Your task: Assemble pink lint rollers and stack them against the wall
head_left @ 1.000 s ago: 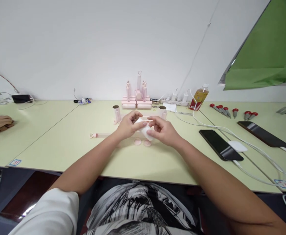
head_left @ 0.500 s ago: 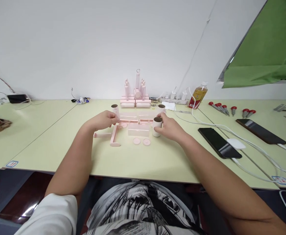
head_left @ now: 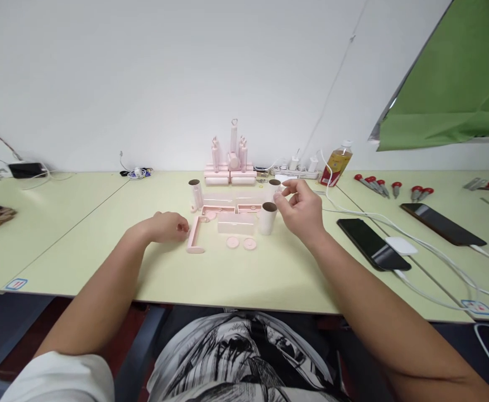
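Right fingers (head_left: pixel 293 187) bend partway beside a white, brown-cored roll (head_left: pixel 267 222); left fingers (head_left: pixel 181 225) curl, both holds unclear.

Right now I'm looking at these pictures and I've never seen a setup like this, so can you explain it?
There's no machine, just a person's bare left hand and right hand. Every picture comes from one head-worn camera looking forward and down. On the pale green table lie a pink frame, a clear pinkish piece and two pink discs; a white roll stands upright beside the clear piece. The left hand is next to the frame, its fingers hiding whatever it may hold. The right hand is at a farther upright roll; I can't tell whether it grips it.
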Demonstrator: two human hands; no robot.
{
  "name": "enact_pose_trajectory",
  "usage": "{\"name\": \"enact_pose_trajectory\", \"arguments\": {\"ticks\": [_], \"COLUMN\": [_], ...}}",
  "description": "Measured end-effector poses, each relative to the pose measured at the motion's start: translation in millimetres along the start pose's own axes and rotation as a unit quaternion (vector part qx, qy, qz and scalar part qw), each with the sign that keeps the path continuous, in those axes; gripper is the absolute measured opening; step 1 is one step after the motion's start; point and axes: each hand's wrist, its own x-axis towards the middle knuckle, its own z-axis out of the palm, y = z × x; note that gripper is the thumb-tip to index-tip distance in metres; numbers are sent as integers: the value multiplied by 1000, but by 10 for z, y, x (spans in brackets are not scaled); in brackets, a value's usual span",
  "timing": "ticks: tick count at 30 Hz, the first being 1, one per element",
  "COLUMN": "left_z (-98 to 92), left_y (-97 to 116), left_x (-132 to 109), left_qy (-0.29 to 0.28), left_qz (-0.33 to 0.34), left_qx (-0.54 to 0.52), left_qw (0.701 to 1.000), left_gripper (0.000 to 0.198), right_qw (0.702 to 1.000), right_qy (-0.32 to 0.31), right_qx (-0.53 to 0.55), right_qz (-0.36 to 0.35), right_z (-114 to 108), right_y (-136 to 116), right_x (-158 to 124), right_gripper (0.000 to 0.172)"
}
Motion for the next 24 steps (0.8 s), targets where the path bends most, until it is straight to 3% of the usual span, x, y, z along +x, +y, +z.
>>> {"name": "enact_pose_trajectory", "arguments": {"ticks": [2, 4, 7, 9, 11, 14, 16, 21, 24], "left_z": [-34, -100, -197, -232, -241, -226, -206, -132, -69], "left_y": [-19, 24, 233, 440, 652, 900, 994, 1053, 1044], "left_x": [-73, -179, -330, -379, -371, -273, -178, 23, 69], "left_qy": [-10, -5, 42, 71, 96, 110, 103, 97, 88], "left_qz": [46, 105, 187, 237, 277, 314, 332, 341, 332], "left_qx": [-38, -88, -144, -157, -154, -134, -128, -200, -228], "left_qw": [998, 991, 971, 956, 944, 933, 929, 913, 911], "left_gripper": [31, 32, 32, 35, 35, 29, 26, 29, 34], "right_qw": [998, 991, 957, 900, 847, 811, 798, 755, 744], "right_qy": [15, -9, -169, -304, -370, -387, -384, -376, -369], "right_qx": [63, 131, 236, 309, 374, 425, 446, 505, 522], "right_qz": [-11, -24, -1, 48, 80, 105, 129, 185, 195], "right_z": [-1, 7, 64, 131, 199, 247, 235, 170, 174], "right_y": [-41, -105, -222, -288, -331, -362, -372, -382, -374], "right_x": [-45, -103, -208, -281, -339, -370, -353, -285, -265], "right_gripper": [24, 20, 26, 31, 42, 58, 59, 60, 60]}}
